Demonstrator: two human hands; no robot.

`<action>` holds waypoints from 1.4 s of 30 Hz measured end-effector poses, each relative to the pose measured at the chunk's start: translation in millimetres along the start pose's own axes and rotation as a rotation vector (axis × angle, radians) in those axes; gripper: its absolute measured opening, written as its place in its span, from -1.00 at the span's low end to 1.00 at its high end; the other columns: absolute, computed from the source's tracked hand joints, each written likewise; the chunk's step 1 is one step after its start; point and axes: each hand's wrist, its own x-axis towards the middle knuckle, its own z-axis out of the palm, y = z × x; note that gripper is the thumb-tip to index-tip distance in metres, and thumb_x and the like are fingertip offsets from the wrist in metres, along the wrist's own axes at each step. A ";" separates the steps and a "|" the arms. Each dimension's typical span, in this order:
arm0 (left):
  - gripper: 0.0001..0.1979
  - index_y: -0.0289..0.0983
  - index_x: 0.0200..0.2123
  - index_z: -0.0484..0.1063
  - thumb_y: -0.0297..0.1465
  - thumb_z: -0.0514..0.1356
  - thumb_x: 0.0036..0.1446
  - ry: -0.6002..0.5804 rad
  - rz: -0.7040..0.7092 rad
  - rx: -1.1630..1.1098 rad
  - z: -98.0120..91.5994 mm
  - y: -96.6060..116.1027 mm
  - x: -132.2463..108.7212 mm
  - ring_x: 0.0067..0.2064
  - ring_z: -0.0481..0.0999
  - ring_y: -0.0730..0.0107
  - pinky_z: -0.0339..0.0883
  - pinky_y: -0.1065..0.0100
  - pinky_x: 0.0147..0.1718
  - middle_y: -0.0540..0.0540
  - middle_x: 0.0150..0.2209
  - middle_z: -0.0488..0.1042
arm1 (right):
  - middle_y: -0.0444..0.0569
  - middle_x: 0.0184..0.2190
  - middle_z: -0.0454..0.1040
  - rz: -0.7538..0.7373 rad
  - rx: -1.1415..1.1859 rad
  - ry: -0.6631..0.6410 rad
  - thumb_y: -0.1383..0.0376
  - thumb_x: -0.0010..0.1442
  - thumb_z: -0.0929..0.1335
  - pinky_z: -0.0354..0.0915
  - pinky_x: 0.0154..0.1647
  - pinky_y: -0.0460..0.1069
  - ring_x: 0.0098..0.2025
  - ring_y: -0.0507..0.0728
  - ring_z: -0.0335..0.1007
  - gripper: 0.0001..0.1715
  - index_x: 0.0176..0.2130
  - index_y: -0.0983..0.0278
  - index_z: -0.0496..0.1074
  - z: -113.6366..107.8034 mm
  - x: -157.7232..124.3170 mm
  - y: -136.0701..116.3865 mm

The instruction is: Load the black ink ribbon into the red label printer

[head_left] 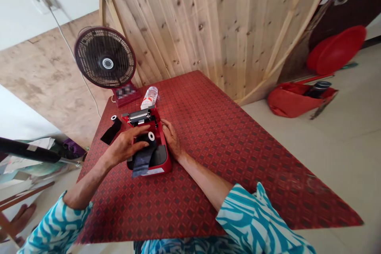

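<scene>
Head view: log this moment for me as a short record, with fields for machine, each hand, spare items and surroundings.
Machine: red device, lid raised
Left hand: left hand at the black roll, thumb and fingers on either side
Loose film: dark strip hanging toward the device's front edge
Right hand: right hand against the device's right side
Spare item: second black roll, partly unrolled, left of device
Surroundings: clear bottle and fan beyond device
Surface: red patterned table
</scene>
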 end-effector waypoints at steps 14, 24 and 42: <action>-0.67 -0.22 0.01 0.41 -0.35 0.18 0.15 -0.055 0.060 0.274 13.3 -12.1 14.8 -0.04 0.52 0.12 0.35 0.16 -0.04 -0.16 -0.04 0.53 | -0.08 0.06 0.43 0.008 -0.016 0.000 0.08 0.25 0.19 0.17 0.20 0.07 0.11 0.11 0.32 -0.56 0.06 0.13 0.32 0.1 -0.8 -3.4; -0.68 -0.20 -0.06 0.45 -0.40 0.25 0.07 -0.203 0.008 0.395 16.5 -9.7 25.8 -0.05 0.52 0.07 0.36 0.18 -0.10 -0.16 -0.06 0.54 | -0.09 0.05 0.43 -0.011 -0.029 0.007 0.08 0.25 0.20 0.15 0.21 0.06 0.12 0.10 0.31 -0.58 0.04 0.13 0.34 -0.7 -1.1 -5.1; -0.74 -0.19 -0.15 0.51 -0.23 0.22 0.11 -0.067 0.027 0.020 -2.2 4.9 -31.8 -0.15 0.54 0.25 0.36 0.29 -0.11 -0.10 -0.19 0.58 | -0.09 0.07 0.42 0.019 -0.048 0.010 0.03 0.25 0.19 0.14 0.22 0.07 0.13 0.11 0.29 -0.55 0.05 0.12 0.34 -1.9 -3.4 -7.6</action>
